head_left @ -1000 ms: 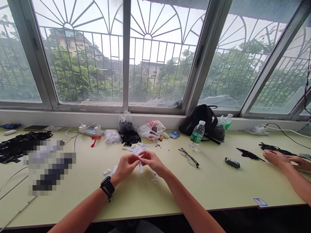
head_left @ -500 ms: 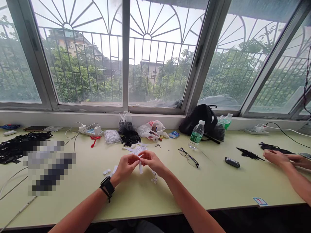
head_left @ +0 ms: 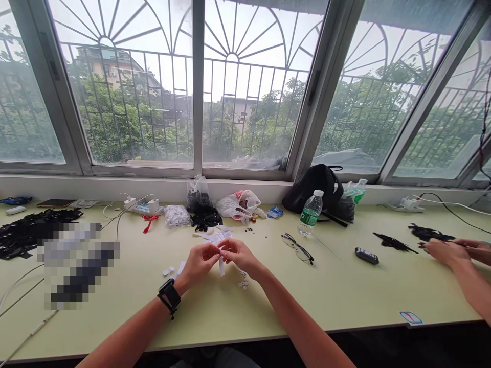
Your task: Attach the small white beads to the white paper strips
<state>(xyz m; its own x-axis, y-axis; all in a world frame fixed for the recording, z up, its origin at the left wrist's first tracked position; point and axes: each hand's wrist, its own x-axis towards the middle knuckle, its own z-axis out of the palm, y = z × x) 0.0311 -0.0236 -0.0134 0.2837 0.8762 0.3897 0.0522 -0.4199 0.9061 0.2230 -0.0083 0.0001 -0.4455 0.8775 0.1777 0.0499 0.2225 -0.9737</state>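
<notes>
My left hand and my right hand meet at the fingertips above the table. Both are closed in a pinch on a narrow white fabric strip, whose free end hangs down between them. Whatever else the fingertips cover is hidden. Behind my hands lies a pile of white strips. A few short white pieces rest left of my left hand. Several small white buttons are scattered under my right wrist.
Bags of white and black pieces stand behind my hands. To the right are eyeglasses, a water bottle and a black device. A co-worker's hands work with black strips at far right.
My hands stay almost still, pinching the white strip. At far right, the co-worker's hands have shifted slightly right and toward the front, leaving more of the black strips uncovered.
</notes>
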